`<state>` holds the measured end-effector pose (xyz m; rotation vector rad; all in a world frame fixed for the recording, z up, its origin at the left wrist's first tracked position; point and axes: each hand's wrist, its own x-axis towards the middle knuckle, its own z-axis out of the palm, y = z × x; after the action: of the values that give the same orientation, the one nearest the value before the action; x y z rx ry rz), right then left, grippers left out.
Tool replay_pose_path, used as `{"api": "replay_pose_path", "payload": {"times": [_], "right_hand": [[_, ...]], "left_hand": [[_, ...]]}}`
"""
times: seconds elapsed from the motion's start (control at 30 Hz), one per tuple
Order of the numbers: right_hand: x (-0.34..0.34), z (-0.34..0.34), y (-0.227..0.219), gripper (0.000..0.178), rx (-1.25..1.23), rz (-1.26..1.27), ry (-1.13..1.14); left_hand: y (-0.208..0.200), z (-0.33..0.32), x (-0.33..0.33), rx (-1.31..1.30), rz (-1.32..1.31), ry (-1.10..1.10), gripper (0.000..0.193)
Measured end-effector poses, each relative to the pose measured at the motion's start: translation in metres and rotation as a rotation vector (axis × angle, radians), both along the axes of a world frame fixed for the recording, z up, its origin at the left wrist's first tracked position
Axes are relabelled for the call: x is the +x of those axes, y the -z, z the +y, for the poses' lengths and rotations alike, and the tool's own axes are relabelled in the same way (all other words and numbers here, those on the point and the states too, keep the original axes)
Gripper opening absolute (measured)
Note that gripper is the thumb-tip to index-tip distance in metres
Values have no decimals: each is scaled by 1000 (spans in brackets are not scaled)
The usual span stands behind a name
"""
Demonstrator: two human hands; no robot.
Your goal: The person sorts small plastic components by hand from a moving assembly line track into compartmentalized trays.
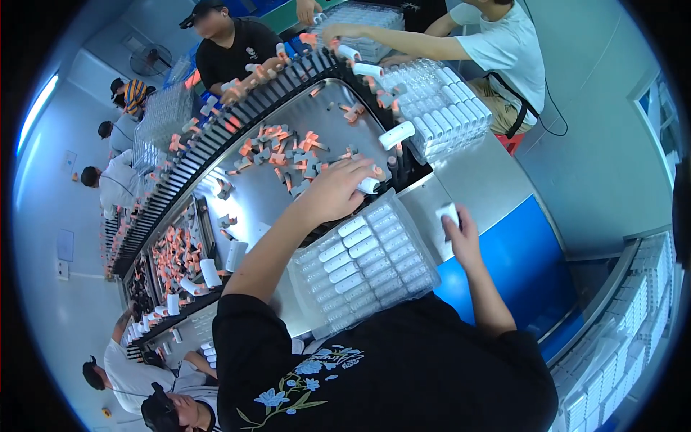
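My left hand reaches over the near edge of the conveyor, its fingers closed on a white oblong plastic casing. A small orange end shows by the fingertips. Off to the right, my right hand grips another white casing between thumb and fingers, above the metal bench. Between my forearms and against my body lies a clear blister tray. White casings fill several pockets on its left side; other pockets show only clear plastic.
A curved conveyor carries orange and grey holders around a metal table with loose clips. Another white casing sits on a holder ahead. Stacked filled trays stand at the far right. Several co-workers sit around the line. More stacks line the right.
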<state>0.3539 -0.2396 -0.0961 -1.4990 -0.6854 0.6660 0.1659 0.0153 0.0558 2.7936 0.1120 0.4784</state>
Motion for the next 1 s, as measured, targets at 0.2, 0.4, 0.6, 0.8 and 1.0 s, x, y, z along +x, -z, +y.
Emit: {"api": "replay_pose_path", "payload": {"times": [0.2,0.4,0.6,0.8,1.0], "right_hand": [[33,79,-84,41,261,-124,-41],[43,131,-119,43,87,-548,-52],[7,154,-136,48,-232,-978,-156],[-22,153,-175,40,13,-1140,-570],[-58,192,-149,41,19,-1665,-999]], "left_hand": [[-8,6,-52,-106,155,-230,45],[-22,4,-80,170,136,5,41],[-25,21,-113,95,412,-230,28],[-15,6,-167,-127,348,-354,31],[22,4,-213,-221,277,-762,36]]}}
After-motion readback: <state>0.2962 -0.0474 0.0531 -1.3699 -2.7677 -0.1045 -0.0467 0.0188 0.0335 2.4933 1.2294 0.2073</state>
